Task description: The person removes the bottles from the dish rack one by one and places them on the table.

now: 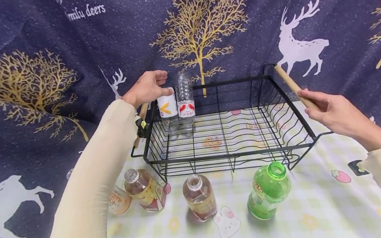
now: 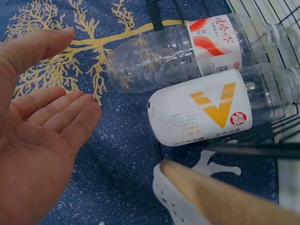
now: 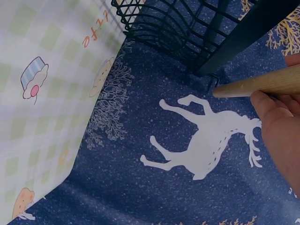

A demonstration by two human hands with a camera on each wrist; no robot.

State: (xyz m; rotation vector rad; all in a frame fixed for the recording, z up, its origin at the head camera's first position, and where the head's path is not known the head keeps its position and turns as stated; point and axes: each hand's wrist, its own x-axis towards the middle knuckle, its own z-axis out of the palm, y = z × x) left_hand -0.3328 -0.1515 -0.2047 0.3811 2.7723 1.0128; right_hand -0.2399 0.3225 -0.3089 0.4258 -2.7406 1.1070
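Observation:
Two clear plastic bottles stand neck-down in the left end of a black wire rack (image 1: 187, 159). One has a white label with a yellow V (image 2: 201, 110); the other, ribbed, carries a red-and-white label (image 2: 215, 44). My left hand (image 1: 147, 88) is by the base of the V-labelled bottle, and the left wrist view shows its fingers (image 2: 70, 117) extended, apart from both bottles. At the rack's right end my right hand (image 1: 334, 111) grips the wooden handle (image 1: 293, 84) between thumb and fingers.
In front of the rack stand uncapped bottles: a green one (image 1: 269, 191), two brownish ones (image 1: 146, 191) (image 1: 200, 198), and an orange-labelled one (image 1: 119, 202) partly behind my left sleeve. A checked cloth (image 1: 317, 198) covers the table; a dark blue curtain (image 1: 130, 34) hangs behind.

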